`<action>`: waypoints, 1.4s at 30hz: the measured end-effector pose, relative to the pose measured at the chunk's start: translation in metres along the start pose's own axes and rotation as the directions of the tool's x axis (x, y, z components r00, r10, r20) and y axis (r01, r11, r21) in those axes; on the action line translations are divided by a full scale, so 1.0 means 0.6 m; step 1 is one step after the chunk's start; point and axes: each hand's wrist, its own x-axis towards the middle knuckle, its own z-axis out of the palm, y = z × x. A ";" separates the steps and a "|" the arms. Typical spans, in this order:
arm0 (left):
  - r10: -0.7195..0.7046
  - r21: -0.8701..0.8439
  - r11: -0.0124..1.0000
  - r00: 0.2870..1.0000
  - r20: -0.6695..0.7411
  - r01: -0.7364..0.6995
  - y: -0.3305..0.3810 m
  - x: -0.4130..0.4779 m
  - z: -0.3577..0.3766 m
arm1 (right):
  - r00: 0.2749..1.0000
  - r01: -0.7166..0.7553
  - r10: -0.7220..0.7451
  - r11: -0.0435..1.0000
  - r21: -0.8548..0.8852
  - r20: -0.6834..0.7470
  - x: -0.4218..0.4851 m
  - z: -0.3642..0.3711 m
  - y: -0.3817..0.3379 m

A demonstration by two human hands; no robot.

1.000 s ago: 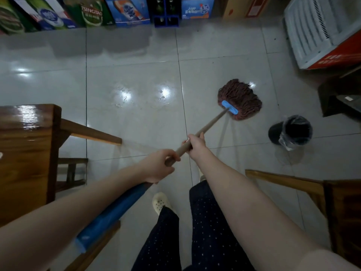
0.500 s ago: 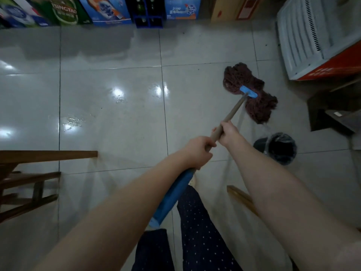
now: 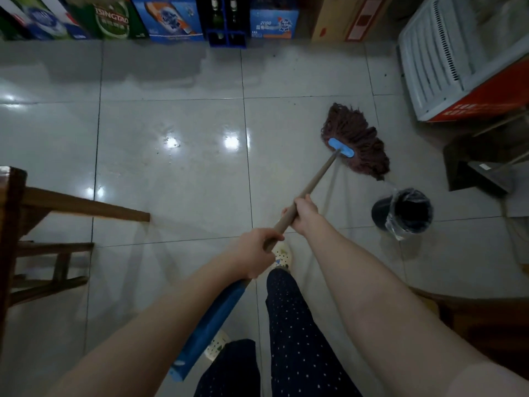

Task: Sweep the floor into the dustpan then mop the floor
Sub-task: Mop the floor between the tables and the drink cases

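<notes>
A mop with a dark red string head [image 3: 356, 138] and a blue clamp [image 3: 340, 147] rests on the wet, shiny tiled floor [image 3: 171, 173] at the right. Its wooden handle [image 3: 317, 176] runs back toward me and ends in a blue grip [image 3: 211, 325]. My right hand [image 3: 303, 213] is closed around the handle further forward. My left hand [image 3: 252, 253] grips it lower down, just above the blue grip. A dustpan [image 3: 481, 176] lies at the far right edge.
A black bin [image 3: 403, 213] with a plastic liner stands right of the mop. Wooden furniture [image 3: 71, 204] juts in from the left and at the lower right [image 3: 486, 319]. Drink cartons [image 3: 169, 18] line the far wall. A white slatted appliance [image 3: 446, 53] sits top right.
The mop head swung from the middle of the floor out to the right, then came back slightly toward me. The wooden furniture at the left has come back into view.
</notes>
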 end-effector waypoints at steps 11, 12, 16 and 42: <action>-0.068 0.078 0.994 0.997 -0.037 0.071 -0.184 -0.246 0.039 | 0.994 -0.067 0.074 0.994 -0.090 0.077 -0.163 0.058 0.271; -0.070 0.098 0.992 0.997 -0.039 0.073 -0.188 -0.249 0.037 | 0.994 -0.067 0.074 0.994 -0.086 0.081 -0.170 0.062 0.275; -0.079 0.151 0.985 0.997 0.001 0.078 -0.188 -0.230 0.016 | 0.990 -0.101 0.103 0.995 -0.025 0.099 -0.165 0.072 0.259; 0.154 0.236 0.953 0.974 0.168 -0.192 0.220 0.333 -0.054 | 0.998 0.036 -0.025 0.983 0.182 -0.064 0.189 -0.075 -0.309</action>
